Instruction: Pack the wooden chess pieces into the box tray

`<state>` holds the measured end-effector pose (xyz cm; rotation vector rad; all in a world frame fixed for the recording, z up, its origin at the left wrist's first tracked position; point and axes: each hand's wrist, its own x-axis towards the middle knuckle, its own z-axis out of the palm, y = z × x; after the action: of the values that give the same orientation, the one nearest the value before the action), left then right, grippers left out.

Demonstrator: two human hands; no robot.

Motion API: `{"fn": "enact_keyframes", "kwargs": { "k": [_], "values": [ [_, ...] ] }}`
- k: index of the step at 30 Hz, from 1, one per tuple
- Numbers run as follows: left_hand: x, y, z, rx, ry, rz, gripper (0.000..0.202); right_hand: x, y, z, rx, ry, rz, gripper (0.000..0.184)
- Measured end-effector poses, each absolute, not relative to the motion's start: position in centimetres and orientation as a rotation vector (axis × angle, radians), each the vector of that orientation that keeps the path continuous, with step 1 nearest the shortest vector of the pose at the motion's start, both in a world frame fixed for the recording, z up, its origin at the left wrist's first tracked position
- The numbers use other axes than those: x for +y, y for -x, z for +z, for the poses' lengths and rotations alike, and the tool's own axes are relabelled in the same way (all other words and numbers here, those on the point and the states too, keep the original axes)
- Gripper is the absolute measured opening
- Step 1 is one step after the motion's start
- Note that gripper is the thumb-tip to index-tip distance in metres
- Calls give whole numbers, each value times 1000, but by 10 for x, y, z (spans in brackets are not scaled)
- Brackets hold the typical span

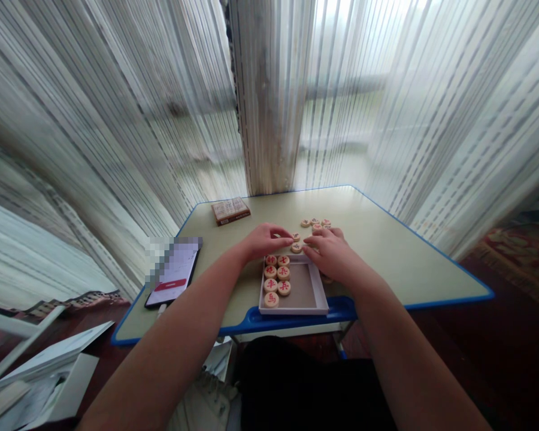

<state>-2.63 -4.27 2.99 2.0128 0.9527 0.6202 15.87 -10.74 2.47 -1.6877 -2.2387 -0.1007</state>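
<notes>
Round wooden xiangqi pieces with red characters (270,286) lie in two columns along the left side of a shallow white box (321,293) at the table's near edge. My left hand (267,239) is over the box's far left corner, thumb and fingers apart, fingertips at the edge of a xiangqi piece (296,237). Just nearer lies another piece with a dark character (296,247), between my two hands. Beyond the box's far right corner is my right hand (330,246), fingers spread and bent downward. It partly covers more pieces (317,228) on the table.
A phone (176,272) with a cable lies at the table's left edge, partly blurred out. Farther back is a small brown printed box (230,209). The pale table (386,257) has a blue rim. Sheer striped curtains (269,120) hang behind it. An open white box (58,389) sits low at left.
</notes>
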Motion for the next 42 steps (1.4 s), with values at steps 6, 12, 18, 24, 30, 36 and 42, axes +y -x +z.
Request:
{"fn": "enact_keyframes", "kwargs": {
  "k": [6,12,18,24,30,36,42],
  "values": [
    [-43,26,29,938,-2011,642,38,-106,-160,21,-2109,1472,-32,29],
    [-41,26,28,948,-2018,618,40,-107,-155,26,-2052,1231,114,14],
    [-40,27,27,964,-2026,619,39,-109,-152,28,-2013,1201,136,8],
    [-42,27,27,960,-2018,615,38,-117,-148,33,-1937,1272,237,11],
    [-39,29,26,961,-2022,607,40,-117,-148,34,-2016,1319,162,16],
    [-36,30,24,953,-2046,624,42,-124,-147,40,-2179,1241,273,11],
    [-38,29,26,994,-2047,612,41,-133,-145,48,-2375,1206,495,12]
  ]
}}
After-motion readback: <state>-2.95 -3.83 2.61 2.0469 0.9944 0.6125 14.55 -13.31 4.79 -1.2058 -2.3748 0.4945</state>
